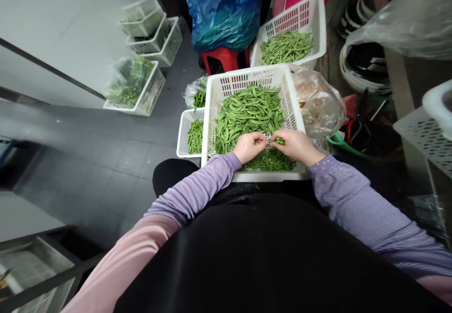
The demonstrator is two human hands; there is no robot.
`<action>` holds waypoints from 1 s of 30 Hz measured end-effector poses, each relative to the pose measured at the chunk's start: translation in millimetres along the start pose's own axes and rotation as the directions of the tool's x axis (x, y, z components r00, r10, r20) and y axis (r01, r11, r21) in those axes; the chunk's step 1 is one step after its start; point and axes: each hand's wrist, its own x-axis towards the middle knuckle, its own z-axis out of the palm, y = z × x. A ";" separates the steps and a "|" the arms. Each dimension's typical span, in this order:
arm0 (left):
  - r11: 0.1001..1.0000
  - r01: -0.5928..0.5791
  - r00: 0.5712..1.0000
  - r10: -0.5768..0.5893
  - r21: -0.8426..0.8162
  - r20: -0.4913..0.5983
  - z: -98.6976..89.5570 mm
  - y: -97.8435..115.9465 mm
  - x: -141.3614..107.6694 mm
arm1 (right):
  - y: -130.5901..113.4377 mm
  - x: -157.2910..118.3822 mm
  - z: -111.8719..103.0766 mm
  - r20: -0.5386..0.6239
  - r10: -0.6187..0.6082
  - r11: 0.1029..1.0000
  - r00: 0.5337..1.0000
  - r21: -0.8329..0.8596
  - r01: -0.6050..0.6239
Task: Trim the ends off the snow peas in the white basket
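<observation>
Directly below the head camera, two bare hands meet over a white plastic basket (pixel 294 101). The left hand (pixel 250 147) has thumb and forefinger drawn together; whether they grip a pod's tip is too small to tell. The right hand (pixel 294 146) is curled closed around a few green pods (pixel 279 140), its fingertips meeting the left's, probably so that one hand steadies while the other picks.

Just beyond the fingers, inside the same basket, lies a heap of flat pods (pixel 250 110). Nearer the body, beneath the fingers, are thin green scraps (pixel 270 160), apparently kept to the front, apart from the heap. The basket stands close against the person, likely so that anything dropped lands inside.

Left of the fingers, just beside the basket, a smaller white basket (pixel 182 136) holds more green pods (pixel 195 136), within easy reach. Farther ahead, to the right, a third basket (pixel 320 26) contains slender beans (pixel 287 47).
</observation>
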 end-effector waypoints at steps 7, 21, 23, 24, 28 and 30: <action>0.934 0.181 0.980 -0.145 -0.307 0.136 -1.9 5.2 -1.5 | -7.8 0.3 -9.0 0.002 0.013 0.969 1.000 0.245 -0.013; 0.979 -0.041 0.951 -0.023 0.200 0.308 -19.1 -21.2 0.8 | -0.5 7.5 -7.5 0.058 0.449 0.603 0.892 0.717 -0.350; 0.957 -0.126 0.939 0.031 0.260 0.342 -19.4 -6.9 -1.5 | -3.9 5.4 -3.1 0.077 0.436 0.627 0.897 0.689 -0.364; 0.940 -0.157 0.938 0.046 0.303 0.344 -20.0 -2.2 -2.7 | -5.5 3.2 -2.4 0.064 0.424 0.671 0.904 0.648 -0.360; 0.835 -0.282 0.900 0.059 0.473 0.432 -23.8 3.2 -8.5 | -16.7 -12.1 -9.7 -0.098 0.179 0.974 0.979 0.157 -0.162; 0.716 -0.376 0.869 0.053 0.588 0.492 -23.5 3.4 -12.6 | -25.9 -20.8 -14.5 -0.014 -0.021 0.993 1.000 -0.117 0.019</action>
